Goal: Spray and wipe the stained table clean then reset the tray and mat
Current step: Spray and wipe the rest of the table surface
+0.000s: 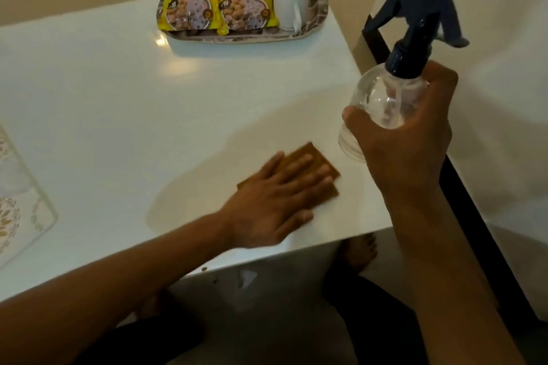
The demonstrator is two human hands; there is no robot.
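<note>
1. The left hand [275,204] lies flat, fingers straight, pressing a folded brown cloth [299,170] onto the worktop [118,92] near its front right corner. That grip is open; it pins the cloth by pressure alone.
2. The right hand [406,139] has its grip closed round the clear body of the spray bottle [382,104], held above the right edge, with the dark trigger head [421,6] tilted up and away. No finger is on the trigger.
3. Risk: the cloth sits close to the front and right edges, so a long stroke could carry it, and any liquid, over the edge onto the floor.
4. Risk: the bottle is held by its smooth round body only; wet fingers could let it slip onto the worktop.
5. Risk: a wide sweep toward the back edge could nudge the tray [317,6], which carries two yellow snack packets [189,6] and two white mugs [289,3]; the mugs look easy to topple.
6. The patterned mat [20,201] lies at the left edge, partly out of view; drifting spray could wet it.
7. The worktop is white and glossy, with a faint dull patch just left of the cloth, perhaps moisture or residual stain.
8. Around it: beige walls, a dark frame by the right edge, and a bare foot [360,252] on the floor beneath.
</note>
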